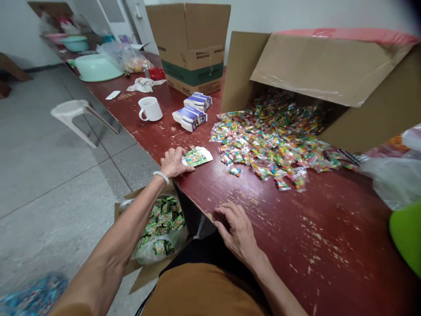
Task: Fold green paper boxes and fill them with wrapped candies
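Note:
My left hand, with a pale bead bracelet, has its fingers and thumb around the left end of a small green and white printed carton, which lies at the table's edge and looks flat. Whether several are stacked there I cannot tell. My right hand rests at the near edge, fingers loosely bent and apart, holding nothing visible. Beyond it spreads a heap of small clear packets of colourful candy, spilling out of a tipped cardboard box. Below my left forearm, an open carton lined with plastic holds many green packs.
On the red table stand a white mug, purple and white boxes, a tall cardboard box and a pale green basin. A white stool is on the floor at left. Something bright green sits at right.

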{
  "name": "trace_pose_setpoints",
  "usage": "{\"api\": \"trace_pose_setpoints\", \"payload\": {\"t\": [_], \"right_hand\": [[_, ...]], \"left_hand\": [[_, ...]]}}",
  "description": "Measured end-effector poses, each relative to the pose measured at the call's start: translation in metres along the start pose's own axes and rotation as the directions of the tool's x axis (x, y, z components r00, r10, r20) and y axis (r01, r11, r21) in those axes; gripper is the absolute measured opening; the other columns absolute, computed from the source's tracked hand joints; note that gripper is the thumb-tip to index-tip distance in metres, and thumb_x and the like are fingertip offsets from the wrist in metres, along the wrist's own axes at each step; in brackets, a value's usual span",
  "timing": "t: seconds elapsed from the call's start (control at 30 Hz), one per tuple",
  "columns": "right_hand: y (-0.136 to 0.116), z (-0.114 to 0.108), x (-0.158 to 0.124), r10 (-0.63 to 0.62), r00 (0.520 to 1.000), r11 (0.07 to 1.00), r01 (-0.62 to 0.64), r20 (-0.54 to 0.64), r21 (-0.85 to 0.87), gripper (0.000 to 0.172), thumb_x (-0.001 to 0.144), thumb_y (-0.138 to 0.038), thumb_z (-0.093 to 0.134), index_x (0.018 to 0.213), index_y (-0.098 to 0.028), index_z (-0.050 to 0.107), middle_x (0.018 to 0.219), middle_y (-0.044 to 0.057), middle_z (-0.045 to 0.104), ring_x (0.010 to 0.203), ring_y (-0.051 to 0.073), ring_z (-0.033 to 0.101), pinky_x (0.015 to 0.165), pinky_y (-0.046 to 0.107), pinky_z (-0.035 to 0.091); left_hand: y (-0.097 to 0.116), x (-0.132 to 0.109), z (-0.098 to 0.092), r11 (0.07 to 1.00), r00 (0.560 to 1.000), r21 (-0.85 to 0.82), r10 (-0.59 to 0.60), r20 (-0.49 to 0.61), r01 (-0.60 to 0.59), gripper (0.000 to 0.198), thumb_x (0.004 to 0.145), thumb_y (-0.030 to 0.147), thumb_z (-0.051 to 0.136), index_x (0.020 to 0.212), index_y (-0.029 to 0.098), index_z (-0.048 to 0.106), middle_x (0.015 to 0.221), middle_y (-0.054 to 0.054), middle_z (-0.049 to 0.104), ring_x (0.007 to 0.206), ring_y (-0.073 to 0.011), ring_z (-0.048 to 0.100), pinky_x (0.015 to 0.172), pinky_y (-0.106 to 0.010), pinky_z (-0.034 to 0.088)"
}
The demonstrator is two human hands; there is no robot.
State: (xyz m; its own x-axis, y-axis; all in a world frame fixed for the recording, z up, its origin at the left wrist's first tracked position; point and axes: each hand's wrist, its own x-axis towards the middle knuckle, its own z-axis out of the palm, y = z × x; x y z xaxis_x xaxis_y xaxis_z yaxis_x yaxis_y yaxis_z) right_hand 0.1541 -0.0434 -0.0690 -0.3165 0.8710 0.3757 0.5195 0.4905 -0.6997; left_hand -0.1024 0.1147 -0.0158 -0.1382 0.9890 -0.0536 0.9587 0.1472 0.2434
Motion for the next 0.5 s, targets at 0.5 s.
{"api": "trace_pose_setpoints", "payload": {"t": [0.5], "right_hand": [[-0.009, -0.044, 0.024, 0.582, 0.813, 0.483, -0.379, 0.035, 0.79, 0.034, 0.08, -0.039, 0.073, 0.107, -0.02, 0.062, 0.091, 0.002, 0.07, 0.077, 0.016, 0.064, 0.073, 0.028, 0.054]], "left_hand": [[0.062, -0.173, 0.02, 0.38, 0.894, -0.904, 0.311, 0.323, 0.195, 0.062, 0.07, 0.046, 0.081, 0.119, 0.023, 0.051, 0.106, -0.008, 0.067, 0.092, -0.024, 0.064, 0.081, -0.035, 0.047]]}}
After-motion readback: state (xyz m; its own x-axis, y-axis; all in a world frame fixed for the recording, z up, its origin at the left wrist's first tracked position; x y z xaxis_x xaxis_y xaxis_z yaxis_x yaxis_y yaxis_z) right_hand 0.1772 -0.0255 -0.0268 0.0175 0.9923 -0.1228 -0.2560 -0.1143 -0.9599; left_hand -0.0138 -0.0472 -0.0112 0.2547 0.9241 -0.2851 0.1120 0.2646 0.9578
